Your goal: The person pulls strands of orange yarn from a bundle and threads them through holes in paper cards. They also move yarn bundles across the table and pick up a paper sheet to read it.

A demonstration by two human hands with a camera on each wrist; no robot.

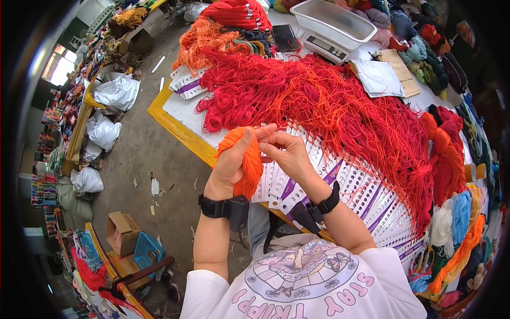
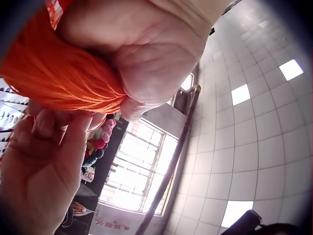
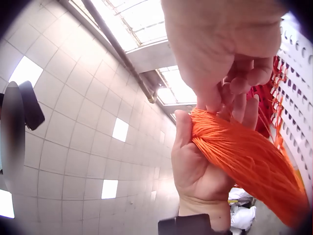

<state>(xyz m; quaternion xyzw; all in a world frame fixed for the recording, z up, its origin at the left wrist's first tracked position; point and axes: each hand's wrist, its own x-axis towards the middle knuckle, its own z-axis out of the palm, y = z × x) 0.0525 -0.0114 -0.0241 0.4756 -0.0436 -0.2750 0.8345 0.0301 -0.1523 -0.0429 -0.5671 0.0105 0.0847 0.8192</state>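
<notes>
A hank of bright orange thread (image 1: 251,173) hangs from my left hand (image 1: 228,165), gripped between thumb and fingers near its gathered top. My right hand (image 1: 291,155) meets the left at that gathered end, its thumb and forefinger pinching thread there. Seen from the right wrist, the orange hank (image 3: 244,156) is drawn tight at the top and fans out below. Fingers of both hands partly hide the tied spot. Just beyond my hands lies a broad heap of red and orange thread (image 1: 319,106), its loose ends over white punched cards (image 1: 345,183) with purple bands.
A digital scale with a metal tray (image 1: 334,26) stands at the back, near a dark phone-like slab (image 1: 285,38) and white paper (image 1: 377,78). Coloured hanks (image 1: 461,212) crowd the right side. The table's yellow edge (image 1: 183,135) borders the floor, with white sacks (image 1: 118,91) further left.
</notes>
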